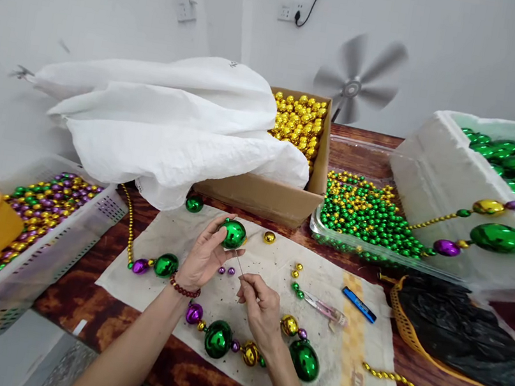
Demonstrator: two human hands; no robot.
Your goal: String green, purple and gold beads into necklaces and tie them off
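My left hand [204, 255], with a beaded bracelet at its wrist, holds a large shiny green ball [234, 234] between thumb and fingers. Just below and to the right, my right hand [261, 308] pinches a thin needle-like wire [239, 262] that reaches up toward the ball. Whether its tip is inside the ball I cannot tell. Under my hands lies a pale cloth [310, 356]. Two small purple beads [226, 271] rest between the hands. A strand with a large green ball [218, 339], gold balls and purple balls curves below my right hand, partly hidden by my forearm.
Behind the cloth stand a cardboard box [257, 198] of gold balls and a clear tray [364, 255] of small beads. A foam box [442, 156] is at right, a bead basket [56, 247] at left. A blue marker [359, 305] lies on the cloth; a fan [351, 88] spins behind.
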